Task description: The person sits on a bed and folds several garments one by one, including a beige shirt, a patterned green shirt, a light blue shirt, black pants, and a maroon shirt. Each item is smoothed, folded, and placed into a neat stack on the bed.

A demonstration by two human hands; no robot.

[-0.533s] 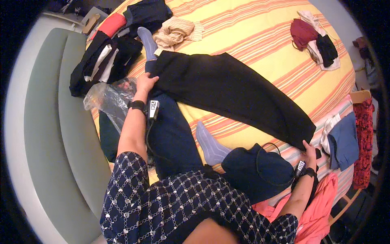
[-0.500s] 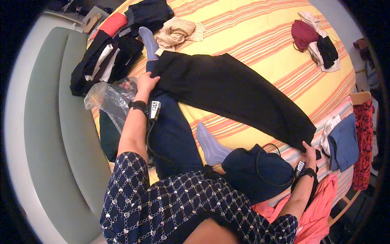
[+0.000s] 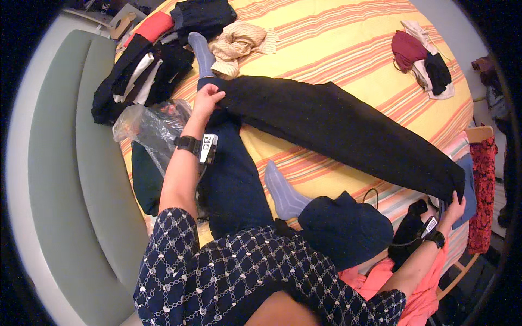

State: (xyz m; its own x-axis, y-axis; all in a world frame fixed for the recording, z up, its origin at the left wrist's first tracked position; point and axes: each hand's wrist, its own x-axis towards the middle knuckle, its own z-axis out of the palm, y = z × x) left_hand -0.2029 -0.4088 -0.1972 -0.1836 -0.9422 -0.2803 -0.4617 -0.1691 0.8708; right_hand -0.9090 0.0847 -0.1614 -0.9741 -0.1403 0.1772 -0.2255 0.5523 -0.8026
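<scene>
My left hand [image 3: 207,102] and right hand [image 3: 454,209] pinch opposite ends of a black garment [image 3: 337,130], spread left to right; beyond its far edge the striped bedspread [image 3: 326,54] runs on (broad yellow bands), and a blue cloth [image 3: 469,187] lies by my right hand.

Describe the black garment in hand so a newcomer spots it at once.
Start from the yellow striped bed. The left hand and right hand reach over it, with the black garment stretched between them. Unlike the dark pile at upper left, it is held at both ends.
</scene>
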